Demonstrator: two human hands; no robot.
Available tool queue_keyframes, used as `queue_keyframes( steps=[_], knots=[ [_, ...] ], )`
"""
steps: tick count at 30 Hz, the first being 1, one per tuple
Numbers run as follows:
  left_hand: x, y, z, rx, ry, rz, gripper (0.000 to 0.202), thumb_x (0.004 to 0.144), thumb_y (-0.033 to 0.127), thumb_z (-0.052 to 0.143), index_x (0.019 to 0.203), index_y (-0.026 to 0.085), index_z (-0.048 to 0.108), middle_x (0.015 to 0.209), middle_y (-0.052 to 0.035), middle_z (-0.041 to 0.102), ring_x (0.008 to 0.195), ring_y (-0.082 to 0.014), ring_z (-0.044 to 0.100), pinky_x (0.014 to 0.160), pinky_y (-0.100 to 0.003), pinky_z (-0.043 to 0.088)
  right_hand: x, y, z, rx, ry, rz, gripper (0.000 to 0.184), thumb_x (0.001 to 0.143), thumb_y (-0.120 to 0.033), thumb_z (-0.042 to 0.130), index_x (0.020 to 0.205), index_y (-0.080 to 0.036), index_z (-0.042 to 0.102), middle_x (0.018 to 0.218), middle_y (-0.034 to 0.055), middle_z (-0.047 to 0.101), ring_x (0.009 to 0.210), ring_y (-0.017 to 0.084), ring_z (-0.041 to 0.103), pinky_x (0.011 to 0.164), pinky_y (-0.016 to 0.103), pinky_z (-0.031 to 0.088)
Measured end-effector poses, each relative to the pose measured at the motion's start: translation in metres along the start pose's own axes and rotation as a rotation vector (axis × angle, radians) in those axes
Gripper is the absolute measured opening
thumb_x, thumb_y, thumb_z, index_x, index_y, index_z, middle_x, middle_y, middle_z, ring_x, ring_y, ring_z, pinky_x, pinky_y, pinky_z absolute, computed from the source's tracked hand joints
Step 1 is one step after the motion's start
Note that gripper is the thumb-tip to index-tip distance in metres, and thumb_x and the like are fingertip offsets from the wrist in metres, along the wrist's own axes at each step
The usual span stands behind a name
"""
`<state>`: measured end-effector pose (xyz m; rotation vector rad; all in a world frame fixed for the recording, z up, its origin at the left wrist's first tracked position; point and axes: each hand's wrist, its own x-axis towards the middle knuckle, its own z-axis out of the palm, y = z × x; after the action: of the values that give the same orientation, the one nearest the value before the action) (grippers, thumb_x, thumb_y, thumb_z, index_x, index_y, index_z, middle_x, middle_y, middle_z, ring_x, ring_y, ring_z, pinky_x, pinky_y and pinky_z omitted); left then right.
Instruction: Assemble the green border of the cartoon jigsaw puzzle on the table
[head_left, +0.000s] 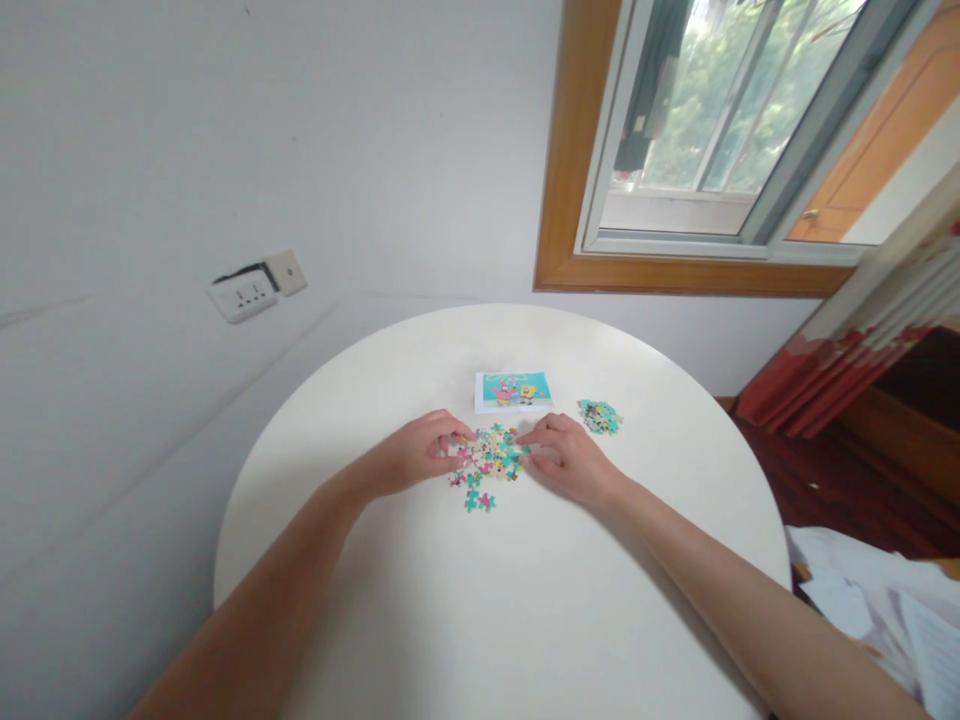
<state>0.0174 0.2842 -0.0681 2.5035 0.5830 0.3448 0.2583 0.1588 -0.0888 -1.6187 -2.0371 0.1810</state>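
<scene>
A loose pile of jigsaw puzzle pieces [491, 458], teal, pink and pale, lies on the white round table [480, 610]. At the pile's left edge is my left hand [424, 452], its fingers apart and touching the pieces. My right hand [566, 455] rests against the right edge, fingers spread, with the fingertips on or beside some pieces. Neither hand visibly lifts a piece. A few pieces [480, 500] sit a little nearer to me, below the pile. Behind the pile lies a picture card [514, 392] with cartoon figures on teal.
A second, smaller heap of puzzle pieces [600, 416] is to the right of the card. The wall with a socket [244, 293] stands behind the table, and a wood-framed window [555, 200] is at the right. White papers [862, 590] are stacked beyond the table's right edge.
</scene>
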Motion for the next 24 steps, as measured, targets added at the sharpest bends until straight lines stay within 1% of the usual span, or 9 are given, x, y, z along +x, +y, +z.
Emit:
queue_keyframes(
  steps=[3,5,8,10,12,14,16,20,24],
  knots=[
    [-0.009,-0.001,-0.003,-0.039,-0.168,-0.024,0.048,0.073,0.039,0.069,0.115,0.021,0.054,0.1,-0.0025,0.053,0.078,-0.0144,0.056,0.072,-0.025,0.049,-0.003,0.002,-0.005,-0.046,-0.025,0.012,0.043,0.079,-0.038,0.065,0.119,-0.025,0.061,0.112,0.0085,0.058,0.103,0.023,0.051,0.092,0.04,0.038],
    [-0.013,0.004,0.001,-0.027,-0.197,-0.007,0.061,0.068,0.038,0.073,0.121,0.024,0.048,0.109,-0.0031,0.051,0.085,-0.0159,0.056,0.077,-0.027,0.049,-0.003,0.003,-0.002,-0.072,-0.031,0.016,0.056,0.077,-0.045,0.066,0.127,-0.024,0.054,0.123,0.0102,0.054,0.113,0.027,0.046,0.096,0.043,0.036],
    [-0.012,0.014,0.01,0.03,-0.17,0.012,0.061,0.07,0.034,0.072,0.124,0.024,0.045,0.113,-0.004,0.049,0.092,-0.0183,0.056,0.083,-0.03,0.047,-0.001,0.004,0.006,-0.094,-0.037,-0.009,0.065,0.079,-0.05,0.062,0.134,-0.019,0.047,0.134,0.012,0.049,0.125,0.029,0.038,0.102,0.045,0.03],
    [-0.009,0.017,0.013,0.069,-0.126,0.033,0.06,0.071,0.034,0.071,0.125,0.024,0.046,0.113,-0.0048,0.049,0.098,-0.0209,0.055,0.088,-0.032,0.046,0.001,0.002,0.011,-0.098,-0.045,-0.023,0.065,0.08,-0.051,0.06,0.134,-0.019,0.046,0.135,0.0119,0.049,0.126,0.028,0.037,0.104,0.045,0.028],
    [-0.006,0.015,0.015,0.12,-0.066,0.052,0.063,0.072,0.037,0.071,0.128,0.024,0.045,0.115,-0.0064,0.049,0.106,-0.0238,0.052,0.094,-0.036,0.043,0.003,0.0,0.014,-0.092,-0.048,-0.027,0.061,0.081,-0.05,0.059,0.133,-0.02,0.047,0.131,0.0108,0.053,0.122,0.027,0.042,0.103,0.044,0.029],
    [-0.003,0.009,0.014,0.171,0.004,0.072,0.065,0.073,0.039,0.071,0.13,0.023,0.044,0.121,-0.0085,0.047,0.113,-0.0259,0.048,0.1,-0.039,0.039,0.004,-0.004,0.015,-0.079,-0.045,-0.032,0.058,0.083,-0.048,0.059,0.133,-0.022,0.047,0.126,0.0094,0.056,0.117,0.025,0.046,0.1,0.043,0.032],
    [-0.002,-0.001,0.012,0.194,0.055,0.094,0.06,0.078,0.041,0.067,0.13,0.022,0.046,0.127,-0.01,0.046,0.119,-0.0262,0.044,0.104,-0.04,0.035,0.004,-0.006,0.014,-0.066,-0.037,-0.041,0.055,0.083,-0.044,0.059,0.132,-0.022,0.047,0.123,0.0082,0.059,0.115,0.025,0.047,0.097,0.041,0.033],
    [-0.005,-0.014,0.006,0.201,-0.017,0.063,0.054,0.081,0.036,0.063,0.13,0.021,0.047,0.131,-0.0099,0.047,0.122,-0.0255,0.042,0.106,-0.04,0.033,0.003,-0.006,0.014,-0.055,-0.027,-0.052,0.048,0.085,-0.04,0.059,0.129,-0.023,0.05,0.121,0.007,0.06,0.113,0.024,0.048,0.095,0.04,0.034],
    [-0.006,-0.013,0.006,0.143,-0.08,0.075,0.047,0.083,0.031,0.059,0.127,0.02,0.049,0.127,-0.0092,0.052,0.118,-0.0233,0.047,0.104,-0.039,0.036,0.005,-0.007,0.018,-0.069,-0.017,-0.048,0.042,0.085,-0.036,0.058,0.125,-0.023,0.054,0.119,0.0075,0.061,0.11,0.023,0.049,0.093,0.04,0.035]
  ],
)
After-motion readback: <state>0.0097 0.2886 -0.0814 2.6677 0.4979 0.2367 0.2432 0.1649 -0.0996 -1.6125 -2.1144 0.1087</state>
